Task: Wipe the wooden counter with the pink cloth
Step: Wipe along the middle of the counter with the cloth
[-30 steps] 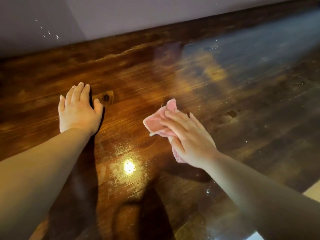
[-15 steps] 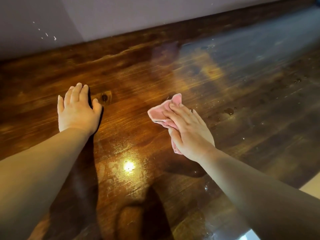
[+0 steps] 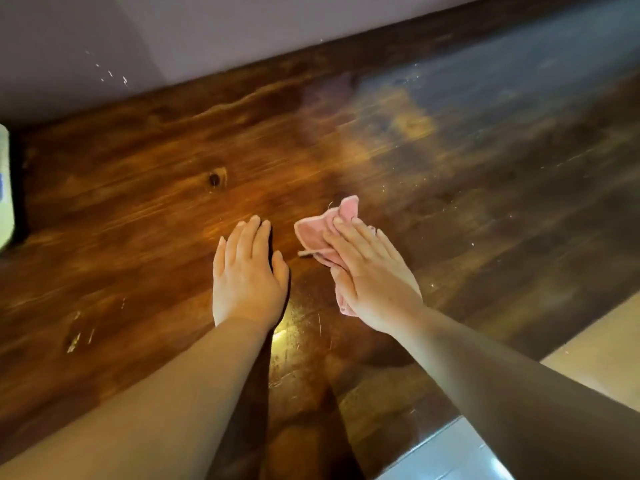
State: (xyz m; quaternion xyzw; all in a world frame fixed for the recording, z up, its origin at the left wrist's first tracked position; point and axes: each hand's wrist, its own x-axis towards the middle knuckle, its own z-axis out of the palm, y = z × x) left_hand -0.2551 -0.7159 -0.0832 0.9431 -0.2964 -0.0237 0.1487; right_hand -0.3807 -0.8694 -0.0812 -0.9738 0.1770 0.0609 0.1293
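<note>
Right hand (image 3: 372, 271) lies flat on the cloth (image 3: 323, 232), fingers straight, pressing it to the counter (image 3: 138, 202); this grip is a press, nothing curled round the fabric. The cloth sits mid-counter, its far corner showing beyond the fingertips. Left hand (image 3: 247, 271) rests flat on the wood, fingers straight, holding nothing.

Change over the last 1 s: the cloth has travelled toward the far side, and the 2 hands, formerly well apart, are now just beside each other. The knot (image 3: 215, 178) in the wood, earlier just beside the left hand, now lies beyond it. A pale object (image 3: 5, 188) has come into view at the left edge.

Judgement: the wiping stroke is under way. Specks and dull patches remain at far right, so that area appears undone.
</note>
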